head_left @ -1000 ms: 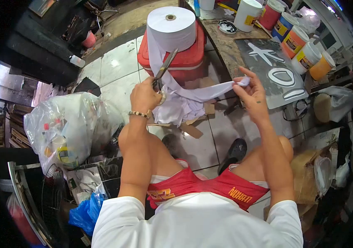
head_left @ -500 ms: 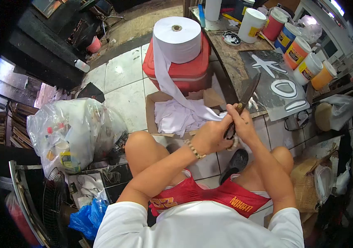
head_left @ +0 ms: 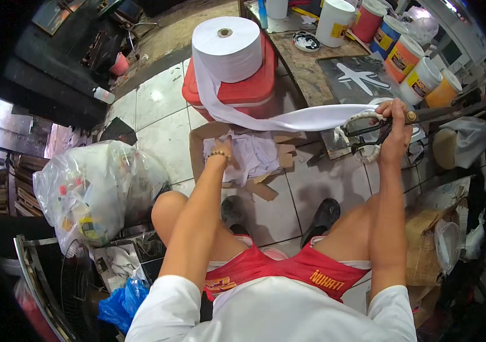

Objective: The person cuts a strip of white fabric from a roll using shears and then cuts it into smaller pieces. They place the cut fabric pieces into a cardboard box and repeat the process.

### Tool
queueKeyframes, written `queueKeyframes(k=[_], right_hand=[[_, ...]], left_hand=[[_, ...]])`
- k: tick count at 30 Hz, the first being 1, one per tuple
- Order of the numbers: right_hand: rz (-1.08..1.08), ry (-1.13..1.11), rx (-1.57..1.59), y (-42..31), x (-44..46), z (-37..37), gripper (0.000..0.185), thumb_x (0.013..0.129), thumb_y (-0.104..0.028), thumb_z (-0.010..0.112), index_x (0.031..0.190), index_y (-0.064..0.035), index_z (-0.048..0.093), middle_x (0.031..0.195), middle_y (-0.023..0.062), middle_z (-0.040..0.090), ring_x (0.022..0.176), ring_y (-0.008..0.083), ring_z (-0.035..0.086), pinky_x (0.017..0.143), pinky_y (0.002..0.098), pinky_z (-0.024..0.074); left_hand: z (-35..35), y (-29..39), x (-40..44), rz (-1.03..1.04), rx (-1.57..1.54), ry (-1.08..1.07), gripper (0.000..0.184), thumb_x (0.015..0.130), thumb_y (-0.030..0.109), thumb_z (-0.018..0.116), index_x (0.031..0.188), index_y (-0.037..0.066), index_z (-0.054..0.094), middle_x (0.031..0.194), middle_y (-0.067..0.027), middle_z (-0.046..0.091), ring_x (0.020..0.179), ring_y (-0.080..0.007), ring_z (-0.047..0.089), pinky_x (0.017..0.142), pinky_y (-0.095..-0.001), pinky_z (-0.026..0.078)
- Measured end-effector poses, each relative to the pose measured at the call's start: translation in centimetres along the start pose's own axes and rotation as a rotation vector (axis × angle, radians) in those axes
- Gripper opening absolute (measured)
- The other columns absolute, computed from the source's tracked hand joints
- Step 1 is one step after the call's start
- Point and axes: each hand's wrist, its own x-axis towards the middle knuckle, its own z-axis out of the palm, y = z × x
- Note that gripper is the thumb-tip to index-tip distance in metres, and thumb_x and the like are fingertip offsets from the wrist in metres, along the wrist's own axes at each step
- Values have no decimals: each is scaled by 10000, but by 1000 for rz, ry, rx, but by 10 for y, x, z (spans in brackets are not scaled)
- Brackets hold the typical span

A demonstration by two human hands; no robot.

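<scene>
A large white roll of fabric (head_left: 229, 54) stands on the red cooler (head_left: 243, 94). From it a long white strip (head_left: 311, 118) runs down and across to my right hand (head_left: 394, 131). That hand is closed around large scissors (head_left: 368, 126) with wrapped handles and also has the strip's end; the blades point right. My left hand (head_left: 221, 149), below a beaded bracelet, is down in the cardboard box (head_left: 198, 157), over cut white fabric pieces (head_left: 257, 153). Its fingers look apart, with nothing visible held in them.
Several paint tubs (head_left: 405, 57) line the workbench (head_left: 288, 54) at the upper right, beside a dark painted board (head_left: 340, 77). A clear plastic bag (head_left: 97, 182) of containers sits at left, above a blue bag (head_left: 123, 302). Cardboard (head_left: 425, 251) stands at right.
My hands were together at the scissors; now they are apart. The left has let go and moved down into the box, while the right has moved right with the scissors, drawing the strip out.
</scene>
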Motion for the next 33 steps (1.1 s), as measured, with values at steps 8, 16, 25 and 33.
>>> queueKeyframes(k=[8, 16, 25, 33], right_hand=[[70, -9, -77, -5, 3, -6, 337, 978, -312, 556, 756, -63, 512, 807, 64, 579, 704, 133, 527, 634, 277, 450], [113, -48, -99, 1, 8, 5, 353, 981, -334, 560, 758, -64, 515, 793, 59, 581, 725, 120, 519, 629, 281, 454], [83, -18, -250, -3, 6, 3, 366, 995, -304, 495, 765, -28, 561, 740, 16, 543, 680, 103, 481, 656, 244, 395], [140, -40, -80, -2, 5, 8, 309, 1000, -265, 503, 786, -43, 522, 791, 52, 568, 698, 109, 500, 642, 262, 435]], left_hand=[[55, 2, 27, 363, 209, -21, 887, 609, 265, 861, 1407, 219, 478, 1443, -145, 449, 1266, -432, 476, 1002, -483, 483], [27, 55, -1, 542, 332, 101, 923, 579, 420, 848, 1398, 197, 485, 1497, -161, 363, 1380, -389, 354, 1051, -705, 311], [72, 22, 22, 143, 102, -87, 1246, 514, 540, 877, 1537, 333, 197, 1612, -118, 135, 1457, -445, 128, 986, -806, 261], [91, 8, 63, 106, 225, -176, 1319, 563, 596, 844, 1546, 388, -12, 1633, -103, 35, 1451, -493, 85, 955, -827, 270]])
